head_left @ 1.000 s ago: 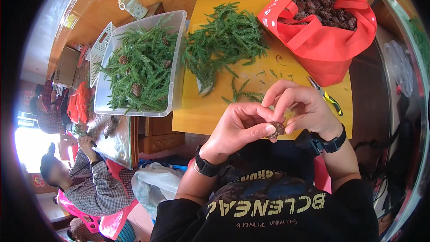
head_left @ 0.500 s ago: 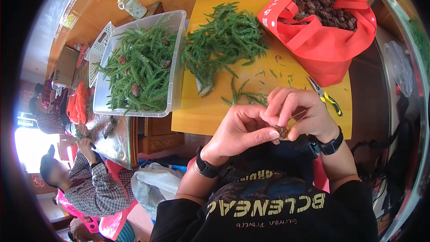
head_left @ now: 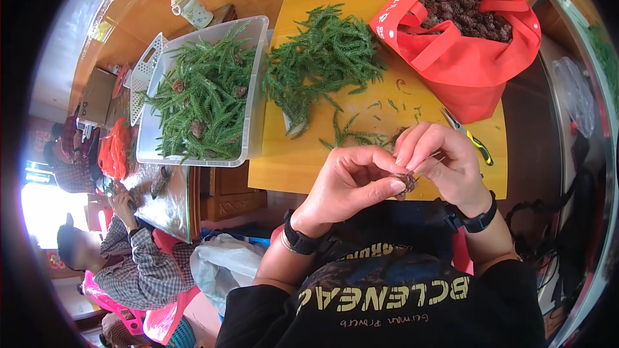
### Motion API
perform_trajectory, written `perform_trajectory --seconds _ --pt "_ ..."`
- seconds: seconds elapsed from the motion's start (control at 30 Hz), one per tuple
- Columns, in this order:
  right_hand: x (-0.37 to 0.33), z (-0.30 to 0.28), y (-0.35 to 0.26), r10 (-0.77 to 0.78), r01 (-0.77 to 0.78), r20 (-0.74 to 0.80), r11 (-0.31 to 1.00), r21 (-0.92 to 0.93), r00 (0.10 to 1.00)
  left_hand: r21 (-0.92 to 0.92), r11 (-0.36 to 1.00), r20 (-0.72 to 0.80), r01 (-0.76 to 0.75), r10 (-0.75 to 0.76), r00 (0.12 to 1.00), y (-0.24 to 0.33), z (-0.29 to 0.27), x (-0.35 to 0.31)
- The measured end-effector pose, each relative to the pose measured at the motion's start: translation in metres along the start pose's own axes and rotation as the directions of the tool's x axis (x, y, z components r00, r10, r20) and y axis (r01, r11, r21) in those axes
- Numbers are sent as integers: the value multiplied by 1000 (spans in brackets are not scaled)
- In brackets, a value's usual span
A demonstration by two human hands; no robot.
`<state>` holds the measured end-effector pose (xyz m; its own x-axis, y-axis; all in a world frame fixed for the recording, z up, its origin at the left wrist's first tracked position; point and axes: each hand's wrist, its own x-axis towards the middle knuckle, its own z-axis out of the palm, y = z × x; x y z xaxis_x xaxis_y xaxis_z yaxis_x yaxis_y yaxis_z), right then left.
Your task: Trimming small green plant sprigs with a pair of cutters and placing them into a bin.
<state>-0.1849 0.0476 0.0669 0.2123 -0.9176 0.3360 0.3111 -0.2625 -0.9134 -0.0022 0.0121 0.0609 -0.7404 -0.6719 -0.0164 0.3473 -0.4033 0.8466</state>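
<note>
Between the thumb and fingers of my left hand (head_left: 361, 183) is a small brown pine cone (head_left: 407, 184), held just past the table's near edge. My right hand (head_left: 448, 164) is closed beside it, its fingertips pinching a thin wire (head_left: 431, 162) that runs by the cone. Part of another brown cone (head_left: 399, 135) shows behind my right fingers. Just beyond my hands a loose green artificial pine sprig (head_left: 351, 134) lies on the yellow board (head_left: 290, 177). Pliers with yellow-and-black handles (head_left: 478, 148) rest to the right of my right hand.
A clear plastic bin (head_left: 256, 90) of green sprigs and cones stands at left. A heap of sprigs (head_left: 329, 58) lies on the board. The red bag (head_left: 458, 80) at far right holds many pine cones. A person in a checked shirt (head_left: 138, 274) sits at lower left.
My right hand has shifted slightly, its fingers now nearer my left fingertips at the wire. The pine cone stays in my left hand, and a second cone has come into sight behind my right fingers.
</note>
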Motion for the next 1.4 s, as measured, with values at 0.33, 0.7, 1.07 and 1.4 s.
perform_trajectory --seconds 0.33,0.7,1.07,1.4 --pt "-12 11 6 18 5 -200 993 115 980 10 997 -12 -75 75 997 -3 5 4" --pt "-7 -11 5 -27 19 48 988 155 999 -33 998 11 -61 61 998 -1 4 4" --pt "-3 -13 8 -133 139 63 986 -97 989 4 999 44 -51 50 998 1 4 4" --pt "-10 1 14 -290 227 -138 909 -349 947 266 919 6 -289 298 954 -7 8 10"
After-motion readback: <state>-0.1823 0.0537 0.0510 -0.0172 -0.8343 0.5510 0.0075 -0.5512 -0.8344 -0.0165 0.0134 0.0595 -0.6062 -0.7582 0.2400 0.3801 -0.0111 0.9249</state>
